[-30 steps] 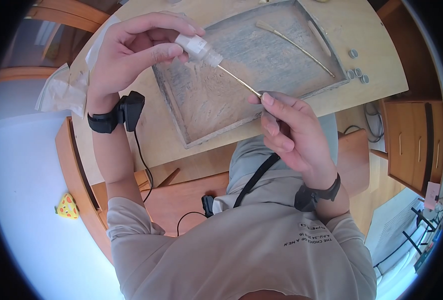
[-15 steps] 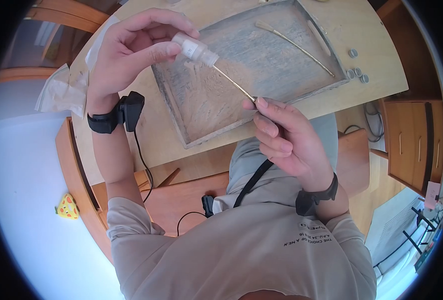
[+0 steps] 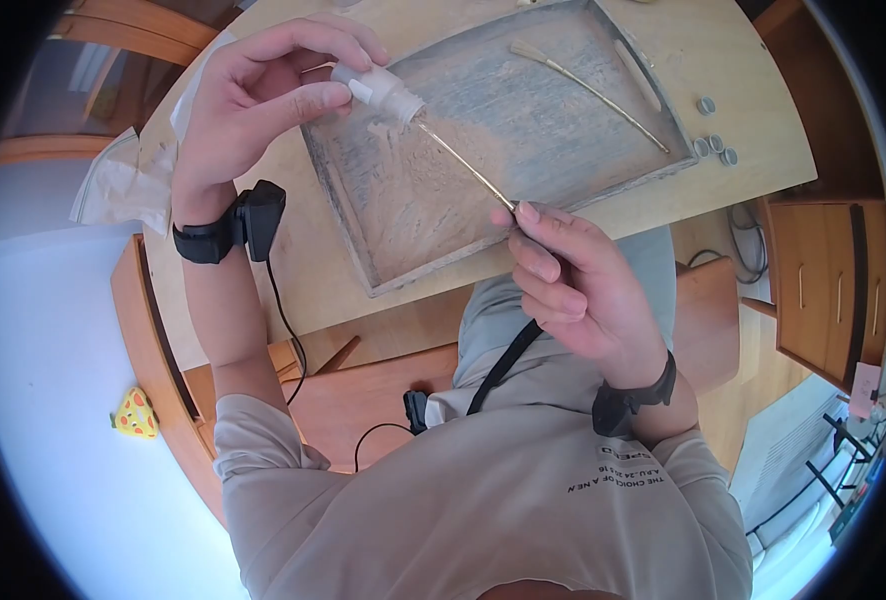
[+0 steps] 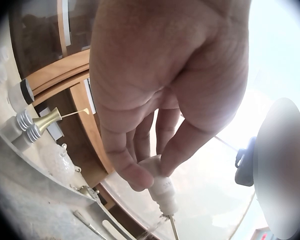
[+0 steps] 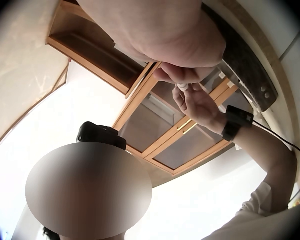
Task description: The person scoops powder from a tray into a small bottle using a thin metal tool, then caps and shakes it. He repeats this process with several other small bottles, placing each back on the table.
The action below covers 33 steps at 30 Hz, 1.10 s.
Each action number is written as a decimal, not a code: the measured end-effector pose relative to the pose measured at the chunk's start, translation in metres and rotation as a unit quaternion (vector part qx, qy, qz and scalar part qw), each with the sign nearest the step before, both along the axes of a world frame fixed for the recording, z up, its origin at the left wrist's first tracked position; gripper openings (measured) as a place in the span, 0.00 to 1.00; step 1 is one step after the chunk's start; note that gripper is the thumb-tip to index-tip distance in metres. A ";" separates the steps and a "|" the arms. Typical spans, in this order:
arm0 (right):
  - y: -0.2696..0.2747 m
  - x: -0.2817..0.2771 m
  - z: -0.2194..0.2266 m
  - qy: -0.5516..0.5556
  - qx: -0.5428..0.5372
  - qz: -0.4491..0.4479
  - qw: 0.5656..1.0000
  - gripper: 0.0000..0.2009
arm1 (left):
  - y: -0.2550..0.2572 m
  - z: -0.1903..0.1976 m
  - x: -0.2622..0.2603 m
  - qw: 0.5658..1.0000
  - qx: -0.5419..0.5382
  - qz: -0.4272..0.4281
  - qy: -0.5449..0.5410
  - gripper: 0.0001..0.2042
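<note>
My left hand [image 3: 258, 115] pinches a small frosted bottle [image 3: 395, 100] with a white label between thumb and fingers. The bottle tilts, its mouth down towards the right hand. A thin gold metal stick [image 3: 468, 168] meets the mouth; its lower end is between the thumb and fingers of my right hand [image 3: 588, 285]. In the left wrist view, brownish specks show below the mouth of the bottle [image 4: 165, 197]. Beneath lies a shallow grey tray [image 3: 433, 268] with brown powder [image 3: 413, 210] spread over its bottom, mostly on the left.
A gold-handled brush [image 3: 593, 92] lies in the tray. Several small caps [image 3: 706, 106] sit on the table [image 3: 763, 150] at the right. A clear bag [image 3: 128, 190] of pale material is at the left edge. Ridged-neck bottles [image 4: 25, 120] stand behind the tray in the left wrist view.
Bottle and left fingers have shifted a little up and left. The right hand has moved left and slightly down, and more of the stick shows outside the bottle mouth.
</note>
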State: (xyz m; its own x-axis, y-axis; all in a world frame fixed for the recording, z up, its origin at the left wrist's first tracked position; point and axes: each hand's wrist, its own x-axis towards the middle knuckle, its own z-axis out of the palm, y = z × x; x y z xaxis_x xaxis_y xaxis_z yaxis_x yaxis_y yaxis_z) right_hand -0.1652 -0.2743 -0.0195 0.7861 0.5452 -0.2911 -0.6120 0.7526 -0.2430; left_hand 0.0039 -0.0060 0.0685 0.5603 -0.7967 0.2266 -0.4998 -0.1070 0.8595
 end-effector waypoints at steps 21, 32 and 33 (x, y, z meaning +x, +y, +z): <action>-0.004 -0.022 0.002 -0.136 -0.388 -0.106 0.905 0.12 | 0.003 0.000 0.001 0.998 0.052 0.029 -0.014 0.13; 0.002 -0.026 -0.020 -0.408 -0.701 -0.308 0.497 0.09 | -0.006 -0.001 -0.007 0.989 0.127 0.020 -0.067 0.09; 0.001 -0.026 -0.019 -0.405 -0.701 -0.310 0.498 0.09 | -0.006 0.000 -0.007 0.989 0.134 0.013 -0.062 0.10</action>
State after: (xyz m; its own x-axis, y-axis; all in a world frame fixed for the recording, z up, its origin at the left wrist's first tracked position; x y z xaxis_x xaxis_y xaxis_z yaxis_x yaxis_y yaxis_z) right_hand -0.1911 -0.2735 -0.0386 0.8458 -0.1684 0.5062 0.3592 -0.5218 -0.7738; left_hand -0.0034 -0.0122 0.0687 0.5631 -0.8228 0.0770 -0.5930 -0.3375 0.7310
